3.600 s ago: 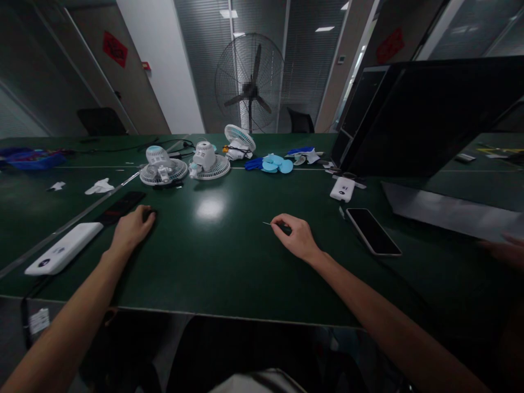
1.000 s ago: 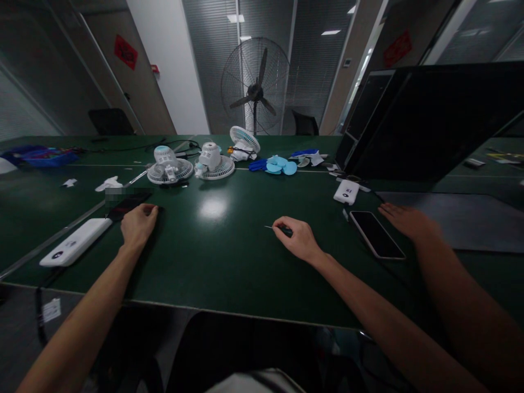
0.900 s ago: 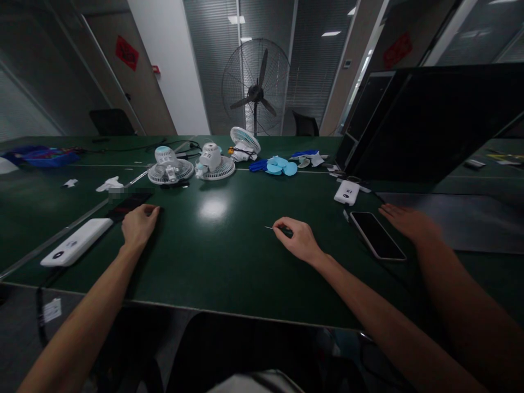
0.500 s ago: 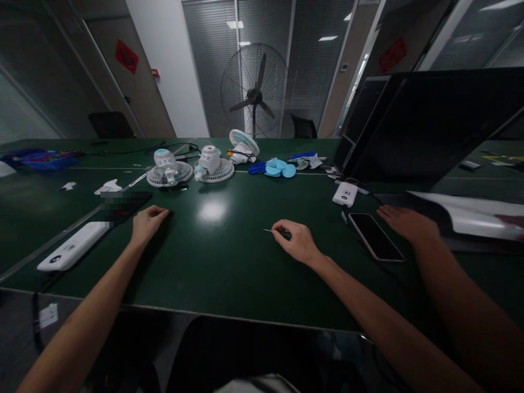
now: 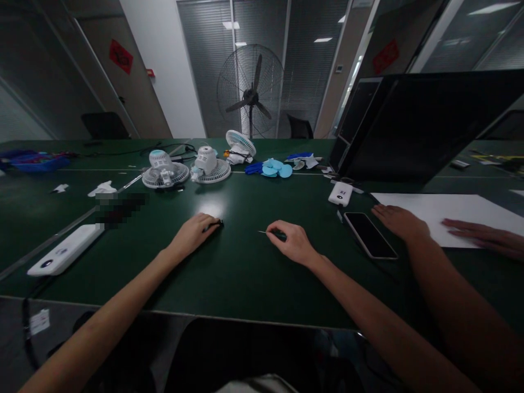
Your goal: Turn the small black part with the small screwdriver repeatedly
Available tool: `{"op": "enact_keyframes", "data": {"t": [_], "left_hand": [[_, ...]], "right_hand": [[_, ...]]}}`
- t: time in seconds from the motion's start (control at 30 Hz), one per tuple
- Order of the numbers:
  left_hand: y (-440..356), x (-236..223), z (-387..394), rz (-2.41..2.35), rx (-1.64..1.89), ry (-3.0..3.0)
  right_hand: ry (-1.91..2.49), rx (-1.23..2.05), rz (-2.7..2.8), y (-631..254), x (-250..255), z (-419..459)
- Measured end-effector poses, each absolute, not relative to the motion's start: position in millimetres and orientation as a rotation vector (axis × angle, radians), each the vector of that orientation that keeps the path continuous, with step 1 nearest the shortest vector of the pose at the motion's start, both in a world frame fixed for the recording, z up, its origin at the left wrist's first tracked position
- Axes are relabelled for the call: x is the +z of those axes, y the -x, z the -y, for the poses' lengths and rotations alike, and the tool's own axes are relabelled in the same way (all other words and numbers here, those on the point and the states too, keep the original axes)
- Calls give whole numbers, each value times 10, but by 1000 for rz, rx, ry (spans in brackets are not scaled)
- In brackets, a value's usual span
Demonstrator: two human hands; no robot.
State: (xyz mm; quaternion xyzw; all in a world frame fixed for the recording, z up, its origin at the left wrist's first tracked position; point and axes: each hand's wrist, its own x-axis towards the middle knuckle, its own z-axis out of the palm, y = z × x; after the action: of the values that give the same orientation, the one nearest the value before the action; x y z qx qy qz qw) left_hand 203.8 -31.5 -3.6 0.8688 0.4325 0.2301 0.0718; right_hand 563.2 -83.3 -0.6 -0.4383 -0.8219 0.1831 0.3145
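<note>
My left hand [image 5: 192, 236] rests low over the green table [image 5: 241, 284], fingertips closed on a small black object [image 5: 220, 222]. The object's kind is too small to make out. To the right of it, my right hand [image 5: 292, 241] pinches a thin, pale, needle-like rod [image 5: 262, 232] between thumb and finger. The rod's tip points left toward my left hand, and the two hands are apart. Beyond them lie light-blue fan blades [image 5: 277, 167] and white fan housings with round guards [image 5: 210, 170].
At right, a co-worker's hands [image 5: 403, 222] lie by a white sheet [image 5: 434, 204]. A phone [image 5: 370, 234] and a white power bank [image 5: 340, 194] sit near my right hand. A long white device [image 5: 67, 250] lies left, and a black monitor [image 5: 426, 131] stands back right.
My left hand has moved right, toward my right hand, with the small black object at its fingertips. My right hand has hardly moved. The co-worker's white sheet now lies flat.
</note>
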Motion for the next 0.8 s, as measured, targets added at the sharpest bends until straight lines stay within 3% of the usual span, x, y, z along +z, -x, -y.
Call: {"op": "enact_keyframes", "data": {"t": [0.23,0.8], "left_hand": [[-2930,-41,484,-1017,672,-2386],[-2999,-40,495,-890,622,-2370]], "right_hand": [[1162,384,2221,-5611,18,858],[1175,352,2269,-5607,12,874]]}}
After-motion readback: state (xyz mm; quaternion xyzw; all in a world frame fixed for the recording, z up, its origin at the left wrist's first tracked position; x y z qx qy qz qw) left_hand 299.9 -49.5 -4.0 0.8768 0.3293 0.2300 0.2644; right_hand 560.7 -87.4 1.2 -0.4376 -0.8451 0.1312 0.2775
